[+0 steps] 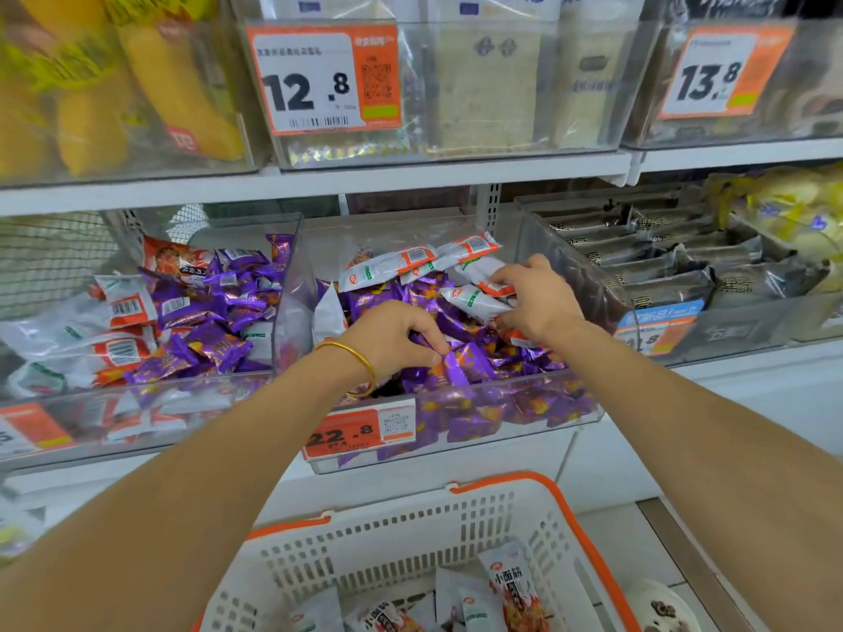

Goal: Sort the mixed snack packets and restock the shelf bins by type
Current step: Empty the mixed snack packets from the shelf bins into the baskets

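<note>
The middle clear bin holds many purple packets with several white-and-orange packets lying on top at the back. My left hand, with a gold bangle on the wrist, pinches a purple packet near the bin's front. My right hand reaches in from the right and grips white-and-orange packets. The left clear bin holds the same two kinds mixed together. Below, a white basket with an orange rim contains several white-and-orange packets.
Upper shelf bins carry price tags 12.8 and 13.8. A bin of dark grey packets sits to the right, yellow packets beyond it. Yellow bags fill the upper left bin. A 22.8 tag fronts the middle bin.
</note>
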`<state>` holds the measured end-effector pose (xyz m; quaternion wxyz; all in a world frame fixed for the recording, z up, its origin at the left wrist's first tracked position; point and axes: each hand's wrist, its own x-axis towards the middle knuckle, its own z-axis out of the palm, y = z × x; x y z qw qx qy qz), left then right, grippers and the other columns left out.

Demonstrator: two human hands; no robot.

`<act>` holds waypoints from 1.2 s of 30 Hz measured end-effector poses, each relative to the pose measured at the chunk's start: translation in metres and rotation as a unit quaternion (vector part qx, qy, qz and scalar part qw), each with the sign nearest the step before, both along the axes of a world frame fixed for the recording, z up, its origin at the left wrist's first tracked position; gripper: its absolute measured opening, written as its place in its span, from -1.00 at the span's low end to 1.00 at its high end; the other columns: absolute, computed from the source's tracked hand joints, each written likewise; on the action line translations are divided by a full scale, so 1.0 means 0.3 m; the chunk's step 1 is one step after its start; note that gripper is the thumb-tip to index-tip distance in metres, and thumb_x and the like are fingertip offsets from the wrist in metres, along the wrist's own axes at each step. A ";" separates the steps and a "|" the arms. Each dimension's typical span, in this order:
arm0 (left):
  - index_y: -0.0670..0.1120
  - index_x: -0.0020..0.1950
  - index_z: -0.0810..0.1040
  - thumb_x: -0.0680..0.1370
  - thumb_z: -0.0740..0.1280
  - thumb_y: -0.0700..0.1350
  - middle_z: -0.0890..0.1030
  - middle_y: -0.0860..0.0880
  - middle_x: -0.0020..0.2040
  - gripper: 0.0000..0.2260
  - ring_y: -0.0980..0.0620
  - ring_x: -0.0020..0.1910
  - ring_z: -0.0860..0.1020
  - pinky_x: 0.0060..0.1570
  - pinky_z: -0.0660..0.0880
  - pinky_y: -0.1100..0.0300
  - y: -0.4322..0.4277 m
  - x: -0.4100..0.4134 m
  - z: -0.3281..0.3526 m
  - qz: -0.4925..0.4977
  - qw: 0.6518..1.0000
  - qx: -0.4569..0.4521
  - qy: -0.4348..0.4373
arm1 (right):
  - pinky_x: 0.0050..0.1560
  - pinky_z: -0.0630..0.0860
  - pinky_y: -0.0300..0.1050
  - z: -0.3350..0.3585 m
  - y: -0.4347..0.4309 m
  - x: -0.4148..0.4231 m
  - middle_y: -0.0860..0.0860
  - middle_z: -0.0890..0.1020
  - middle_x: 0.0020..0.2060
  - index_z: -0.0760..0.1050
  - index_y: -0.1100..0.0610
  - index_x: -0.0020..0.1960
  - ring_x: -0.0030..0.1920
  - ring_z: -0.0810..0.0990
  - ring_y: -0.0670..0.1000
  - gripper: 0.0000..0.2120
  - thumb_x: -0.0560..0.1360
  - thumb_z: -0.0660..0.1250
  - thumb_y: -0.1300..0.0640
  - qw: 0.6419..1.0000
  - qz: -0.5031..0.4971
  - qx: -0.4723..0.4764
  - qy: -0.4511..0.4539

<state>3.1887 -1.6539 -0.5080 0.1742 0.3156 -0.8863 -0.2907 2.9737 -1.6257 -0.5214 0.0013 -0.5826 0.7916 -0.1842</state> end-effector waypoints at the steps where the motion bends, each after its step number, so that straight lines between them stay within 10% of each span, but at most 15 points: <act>1: -0.20 -0.09 0.68 0.40 0.45 -0.33 0.62 -0.01 -0.19 -0.89 0.34 -0.26 0.52 -0.12 0.40 0.50 -0.005 0.012 0.003 0.008 1.000 -0.008 0.020 | 0.20 0.45 0.04 0.017 0.004 0.000 0.15 0.37 0.19 0.47 -0.03 0.31 0.15 0.47 0.26 -0.45 0.35 0.50 0.19 1.000 0.006 -0.009 0.001; 16: 0.06 -0.22 0.58 0.42 0.43 -0.30 0.62 0.24 -0.28 -0.76 0.36 -0.20 0.54 -0.09 0.41 0.48 0.443 0.315 0.294 0.000 0.967 -0.039 0.250 | -0.02 0.24 -0.41 0.323 0.620 0.276 -0.04 0.51 0.00 0.56 -0.09 0.17 0.07 0.45 -0.07 -0.49 0.27 0.57 0.19 0.982 0.111 -0.140 -0.055; 22: -0.13 -0.14 0.64 0.43 0.43 -0.33 0.61 0.14 -0.19 -0.89 0.34 -0.20 0.55 -0.11 0.42 0.48 0.581 0.442 0.001 -0.074 0.992 0.101 0.035 | -0.07 0.30 -0.54 0.005 0.863 0.382 -0.09 0.51 -0.10 0.61 -0.06 0.08 -0.12 0.48 -0.23 -0.48 0.18 0.62 0.25 0.969 0.157 -0.026 -0.190; 30: 0.07 0.17 0.61 0.52 0.36 -0.03 0.46 0.10 0.33 -0.78 0.18 0.31 0.37 0.27 0.25 0.31 0.545 0.397 -0.221 -0.123 0.931 0.220 -0.263 | 0.27 0.21 -0.31 -0.365 0.746 0.406 0.03 0.28 0.43 0.26 -0.04 0.47 0.42 0.26 0.01 -0.32 0.42 0.45 -0.04 0.937 0.191 0.272 -0.104; 33: -0.01 0.03 0.63 0.51 0.38 -0.17 0.62 0.04 0.03 -0.87 0.23 -0.08 0.60 0.01 0.56 0.19 0.458 0.347 -0.049 -0.094 0.958 0.253 -0.096 | 0.20 0.18 -0.55 -0.204 0.695 0.367 -0.02 0.37 0.36 0.33 0.02 0.43 0.36 0.35 -0.07 -0.40 0.44 0.44 -0.02 0.937 0.217 0.239 -0.134; 36: -0.07 0.08 0.57 0.48 0.39 -0.25 0.59 -0.06 0.01 -0.80 0.05 -0.15 0.61 -0.20 0.62 0.16 0.279 0.243 0.109 0.051 0.981 0.158 0.097 | -0.14 0.38 -0.52 0.046 0.566 0.312 -0.06 0.60 -0.01 0.59 0.09 0.13 -0.15 0.57 -0.21 -0.68 0.39 0.49 0.14 0.967 0.186 0.017 -0.174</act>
